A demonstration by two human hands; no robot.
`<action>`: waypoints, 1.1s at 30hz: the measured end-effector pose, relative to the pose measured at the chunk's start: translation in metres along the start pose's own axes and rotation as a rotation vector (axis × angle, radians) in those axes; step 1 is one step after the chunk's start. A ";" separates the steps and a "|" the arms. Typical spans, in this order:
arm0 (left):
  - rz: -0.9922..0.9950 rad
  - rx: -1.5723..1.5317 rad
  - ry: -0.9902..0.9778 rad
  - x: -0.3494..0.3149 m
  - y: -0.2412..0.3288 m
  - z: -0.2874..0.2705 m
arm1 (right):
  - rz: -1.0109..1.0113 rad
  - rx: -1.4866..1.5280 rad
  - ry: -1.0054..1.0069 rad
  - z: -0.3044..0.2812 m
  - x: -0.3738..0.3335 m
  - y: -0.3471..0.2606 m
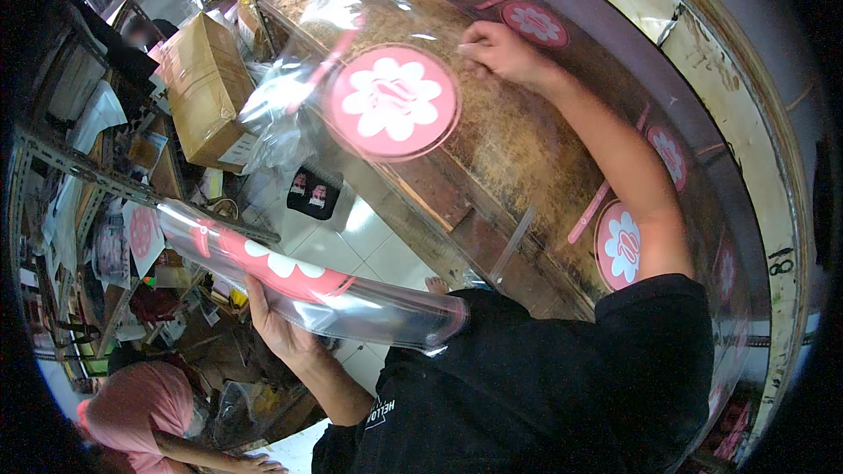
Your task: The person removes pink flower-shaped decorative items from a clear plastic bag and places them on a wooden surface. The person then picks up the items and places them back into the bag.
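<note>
A large clear plastic sheet printed with pink circles and white flowers (393,104) lies over a worn brown wooden table (505,145). Its near left part curls into a loose roll (303,279) out past the table's edge. My left hand (285,333) is closed on this roll from below, thumb on its outer side; the other fingers are mostly hidden. Over the far part of the sheet, my right hand (505,54) has its fingers curled together. Whether it pinches anything is too small to tell. A printed circle (535,24) lies just beyond it.
Left of the table stands a taped cardboard box (206,88) with crumpled clear plastic (285,114) against it. A black mat (313,193) lies on white floor tiles. Cluttered metal shelving (70,162) fills the left. A person in pink (145,412) is low at the left.
</note>
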State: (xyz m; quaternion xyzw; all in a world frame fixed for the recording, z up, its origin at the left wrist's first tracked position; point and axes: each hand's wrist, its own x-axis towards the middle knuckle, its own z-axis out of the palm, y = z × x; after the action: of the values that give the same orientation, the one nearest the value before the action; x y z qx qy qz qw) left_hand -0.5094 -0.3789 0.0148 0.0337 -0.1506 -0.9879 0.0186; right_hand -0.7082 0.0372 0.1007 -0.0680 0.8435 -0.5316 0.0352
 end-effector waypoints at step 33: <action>-0.012 0.143 0.138 0.009 0.005 -0.021 | -0.034 -0.993 0.070 0.030 -0.072 0.041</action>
State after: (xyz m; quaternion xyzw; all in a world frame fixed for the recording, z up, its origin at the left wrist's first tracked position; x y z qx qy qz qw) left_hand -0.5165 -0.3900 -0.0040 0.1039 -0.2189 -0.9700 0.0203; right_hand -0.6359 0.0386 0.0497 -0.0725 0.9943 -0.0681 -0.0385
